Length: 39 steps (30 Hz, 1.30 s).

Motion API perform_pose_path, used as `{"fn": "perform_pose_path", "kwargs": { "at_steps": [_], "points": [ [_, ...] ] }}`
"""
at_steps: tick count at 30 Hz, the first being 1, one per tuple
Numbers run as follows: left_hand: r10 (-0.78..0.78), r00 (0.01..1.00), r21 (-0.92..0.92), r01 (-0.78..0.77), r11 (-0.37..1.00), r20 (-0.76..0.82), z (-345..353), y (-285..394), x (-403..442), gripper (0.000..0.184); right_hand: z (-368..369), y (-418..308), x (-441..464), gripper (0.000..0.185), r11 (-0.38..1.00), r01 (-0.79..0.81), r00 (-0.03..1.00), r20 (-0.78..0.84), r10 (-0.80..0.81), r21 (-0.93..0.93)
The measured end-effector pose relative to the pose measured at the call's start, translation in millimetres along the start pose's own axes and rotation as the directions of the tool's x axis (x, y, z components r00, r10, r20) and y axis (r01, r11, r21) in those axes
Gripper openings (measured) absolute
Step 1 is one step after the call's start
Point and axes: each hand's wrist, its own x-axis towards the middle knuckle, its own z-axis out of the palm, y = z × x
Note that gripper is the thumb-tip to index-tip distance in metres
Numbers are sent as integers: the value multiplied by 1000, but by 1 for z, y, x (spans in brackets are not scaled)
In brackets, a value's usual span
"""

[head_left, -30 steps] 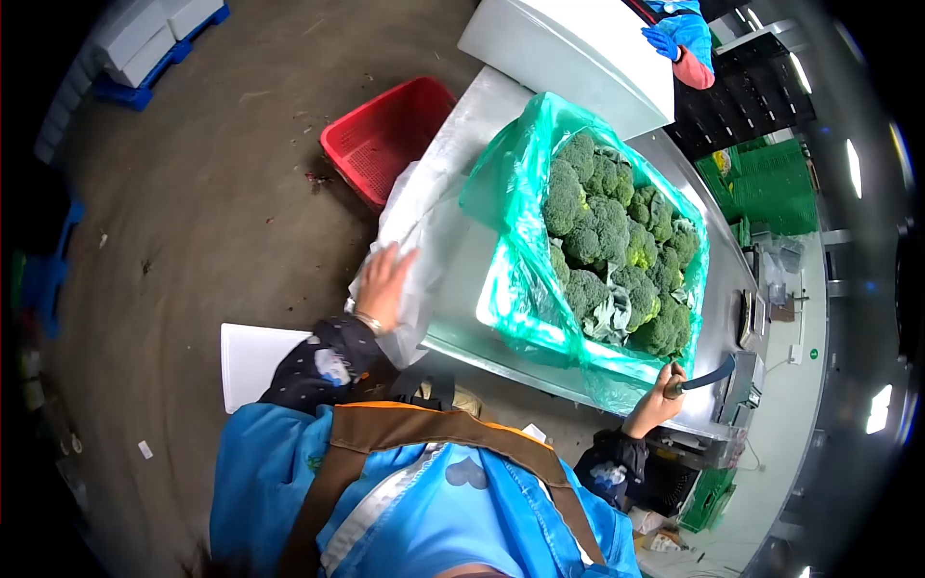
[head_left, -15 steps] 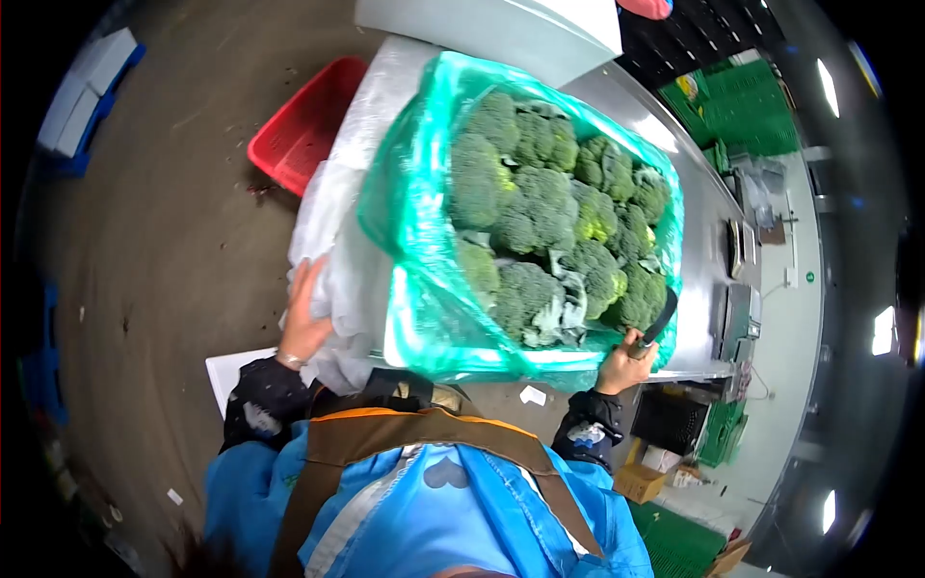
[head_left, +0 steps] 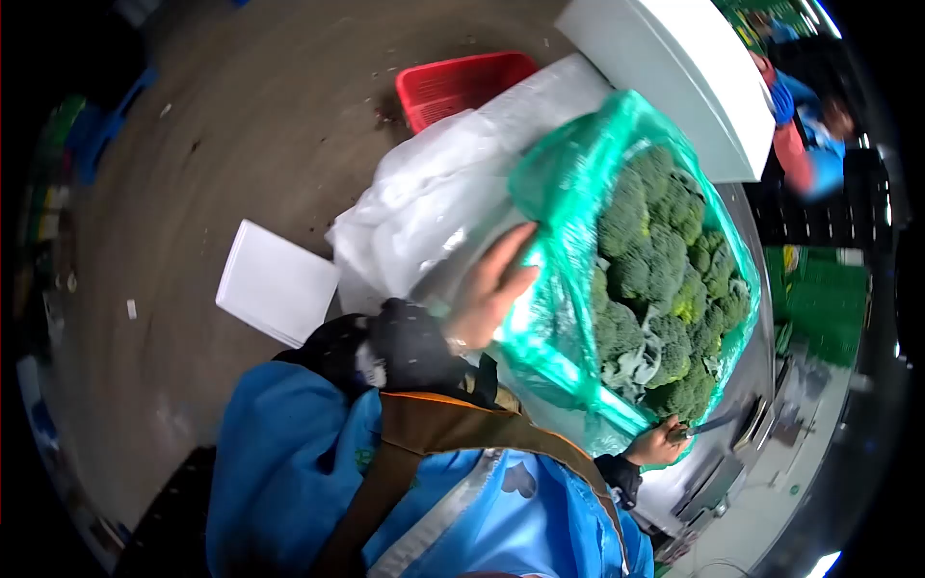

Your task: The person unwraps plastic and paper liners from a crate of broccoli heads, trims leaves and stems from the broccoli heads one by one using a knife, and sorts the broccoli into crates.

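Broccoli heads (head_left: 665, 270) lie packed together in a box lined with a green plastic bag (head_left: 578, 318), whose loose edges stand up around them. My left hand (head_left: 491, 294) is beside the bag's near left side, somewhat blurred, fingers stretched out and thumb apart; I cannot tell whether it touches the plastic. At the box's near right corner, my right hand (head_left: 657, 445) is wrapped round the handle of a knife (head_left: 711, 424). The blade points away to the right, past the broccoli. White plastic sheeting (head_left: 434, 183) lies to the left of the bag.
A large white box (head_left: 689, 77) stands beyond the broccoli. On the floor are a red basket (head_left: 462, 82) and a white lid-like panel (head_left: 279, 284). Another person (head_left: 814, 144) is at the far right. Green crates (head_left: 819, 308) are stacked behind the metal table (head_left: 761, 347).
The view has turned, so the box appears further right and tilted. My left hand has moved from the white sheeting to beside the green bag. My right hand still holds the knife.
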Motion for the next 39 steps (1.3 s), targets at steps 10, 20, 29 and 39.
{"fn": "perform_pose_path", "kwargs": {
  "at_steps": [10,20,29,39],
  "points": [
    [6,963,888,-250,387,268,-95,-78,-44,47,-2,-13,6,31,974,-79,990,99,101,-211],
    [-195,910,525,-28,851,366,-110,-29,-26,39,3,-9,3,26,969,16,1000,9,-15,-246],
    [76,905,588,-334,737,419,-40,119,29,39,-4,-7,1,17,833,-359,932,201,300,421],
    [-187,759,778,-581,238,624,266,58,16,71,-24,87,53,19,312,-432,877,313,366,846]
  ]
}}
